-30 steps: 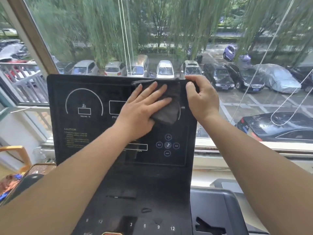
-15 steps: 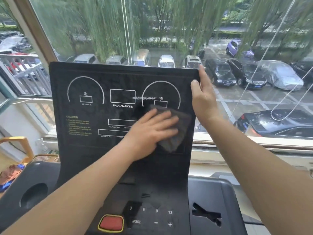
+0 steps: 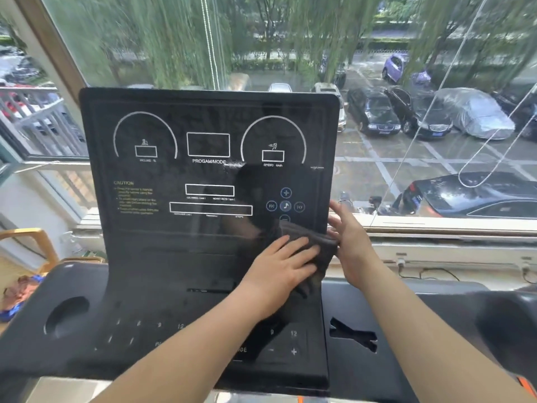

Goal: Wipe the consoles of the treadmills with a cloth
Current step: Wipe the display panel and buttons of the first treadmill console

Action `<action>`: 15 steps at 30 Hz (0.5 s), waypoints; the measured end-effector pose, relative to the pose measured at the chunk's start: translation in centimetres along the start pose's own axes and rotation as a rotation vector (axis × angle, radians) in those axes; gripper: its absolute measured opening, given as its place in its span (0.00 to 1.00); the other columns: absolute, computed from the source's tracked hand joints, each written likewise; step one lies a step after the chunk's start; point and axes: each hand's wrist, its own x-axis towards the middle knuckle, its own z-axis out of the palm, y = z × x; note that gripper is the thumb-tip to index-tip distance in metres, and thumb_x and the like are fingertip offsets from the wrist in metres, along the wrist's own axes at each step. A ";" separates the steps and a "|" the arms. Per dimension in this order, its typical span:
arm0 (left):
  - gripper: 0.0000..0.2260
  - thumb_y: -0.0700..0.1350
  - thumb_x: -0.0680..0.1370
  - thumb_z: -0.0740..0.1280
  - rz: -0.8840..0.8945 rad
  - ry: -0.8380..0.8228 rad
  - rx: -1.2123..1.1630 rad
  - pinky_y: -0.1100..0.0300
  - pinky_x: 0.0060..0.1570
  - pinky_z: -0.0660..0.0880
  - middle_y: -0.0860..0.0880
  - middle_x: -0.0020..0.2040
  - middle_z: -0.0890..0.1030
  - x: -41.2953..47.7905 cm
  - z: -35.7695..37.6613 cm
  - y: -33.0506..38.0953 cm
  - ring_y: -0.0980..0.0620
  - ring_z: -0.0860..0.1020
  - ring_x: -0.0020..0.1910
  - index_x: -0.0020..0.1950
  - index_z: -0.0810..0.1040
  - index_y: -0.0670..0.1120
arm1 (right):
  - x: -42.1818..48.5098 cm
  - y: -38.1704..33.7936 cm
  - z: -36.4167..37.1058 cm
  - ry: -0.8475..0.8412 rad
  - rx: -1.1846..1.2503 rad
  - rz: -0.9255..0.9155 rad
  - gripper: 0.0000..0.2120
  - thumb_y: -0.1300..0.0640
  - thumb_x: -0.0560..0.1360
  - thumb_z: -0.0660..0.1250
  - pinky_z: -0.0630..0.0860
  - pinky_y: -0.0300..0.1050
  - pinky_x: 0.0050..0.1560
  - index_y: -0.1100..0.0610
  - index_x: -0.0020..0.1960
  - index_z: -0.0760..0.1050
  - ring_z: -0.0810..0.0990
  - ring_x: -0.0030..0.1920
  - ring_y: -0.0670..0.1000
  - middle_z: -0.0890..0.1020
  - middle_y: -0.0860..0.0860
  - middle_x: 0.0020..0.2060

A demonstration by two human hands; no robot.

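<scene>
A black treadmill console [image 3: 180,175] stands upright in front of me, with white dial outlines, display boxes and round media buttons. My left hand [image 3: 279,266] lies flat on a dark grey cloth [image 3: 319,245] and presses it against the console's lower right part, fingers spread. My right hand [image 3: 348,237] is at the console's right edge beside the cloth, fingers apart and touching the edge; it holds nothing that I can see. The cloth's lower part hangs below my left palm.
The black lower deck has a cup hollow [image 3: 66,315] on the left and a cut-out slot [image 3: 353,334] on the right. A large window [image 3: 406,97] with hanging cords is right behind the console. A wooden chair [image 3: 32,242] stands at the left.
My left hand has swept the cloth down from the console's top right to its lower right. My right hand has slid down the right edge from the top corner. The view has dropped lower.
</scene>
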 end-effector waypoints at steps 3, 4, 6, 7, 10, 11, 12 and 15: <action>0.20 0.39 0.76 0.57 0.030 0.046 0.012 0.46 0.68 0.74 0.49 0.69 0.81 -0.3 -2.0 -2.8 0.43 0.78 0.69 0.61 0.84 0.49 | 0.2 1.0 -0.1 0.000 -0.066 -0.031 0.17 0.41 0.86 0.52 0.76 0.50 0.57 0.37 0.65 0.78 0.84 0.56 0.51 0.86 0.45 0.59; 0.20 0.38 0.75 0.57 -0.055 0.107 -0.007 0.46 0.65 0.76 0.48 0.67 0.81 -0.1 -2.8 -3.6 0.42 0.79 0.67 0.60 0.83 0.48 | 0.2 1.2 0.2 -0.004 -0.076 -0.026 0.18 0.42 0.86 0.51 0.77 0.49 0.58 0.37 0.67 0.76 0.83 0.58 0.51 0.85 0.45 0.61; 0.21 0.37 0.72 0.60 -0.296 0.239 -0.067 0.45 0.59 0.76 0.48 0.67 0.81 0.6 -4.0 -4.8 0.40 0.79 0.64 0.62 0.83 0.46 | 0.2 1.9 0.6 0.016 -0.102 0.010 0.19 0.39 0.84 0.51 0.75 0.52 0.66 0.34 0.70 0.73 0.79 0.67 0.53 0.82 0.46 0.67; 0.22 0.38 0.72 0.61 -0.396 0.275 -0.090 0.45 0.58 0.76 0.48 0.68 0.80 0.8 -4.4 -5.0 0.40 0.79 0.63 0.64 0.82 0.45 | 0.7 2.9 0.5 0.016 -0.115 0.032 0.20 0.37 0.82 0.53 0.71 0.57 0.72 0.33 0.71 0.72 0.75 0.73 0.54 0.78 0.46 0.71; 0.23 0.39 0.72 0.62 -0.471 0.282 -0.103 0.46 0.56 0.76 0.49 0.68 0.80 0.8 -3.6 -3.7 0.41 0.79 0.62 0.65 0.82 0.46 | 1.1 5.0 0.4 0.006 -0.123 0.066 0.21 0.35 0.81 0.55 0.68 0.57 0.74 0.34 0.71 0.73 0.73 0.74 0.51 0.78 0.43 0.72; 0.22 0.39 0.71 0.63 -0.439 0.272 -0.114 0.47 0.54 0.77 0.49 0.66 0.81 0.5 -3.0 -2.7 0.41 0.79 0.61 0.64 0.82 0.46 | 0.7 5.0 0.6 0.014 -0.110 0.077 0.19 0.38 0.83 0.55 0.72 0.51 0.69 0.38 0.70 0.75 0.76 0.70 0.48 0.80 0.43 0.68; 0.21 0.38 0.71 0.63 -0.392 0.257 -0.136 0.48 0.52 0.77 0.50 0.64 0.82 0.2 -2.1 -1.4 0.42 0.80 0.59 0.62 0.83 0.47 | 0.4 5.0 0.8 0.025 -0.109 0.088 0.17 0.42 0.85 0.55 0.76 0.43 0.61 0.43 0.67 0.77 0.80 0.63 0.45 0.83 0.44 0.63; 0.18 0.37 0.69 0.66 -0.261 0.147 -0.198 0.50 0.55 0.77 0.51 0.57 0.84 -1.1 0.4 2.5 0.44 0.79 0.55 0.56 0.84 0.47 | -0.2 5.1 1.0 0.066 -0.111 0.046 0.16 0.50 0.88 0.51 0.75 0.29 0.39 0.52 0.62 0.77 0.82 0.45 0.35 0.84 0.44 0.53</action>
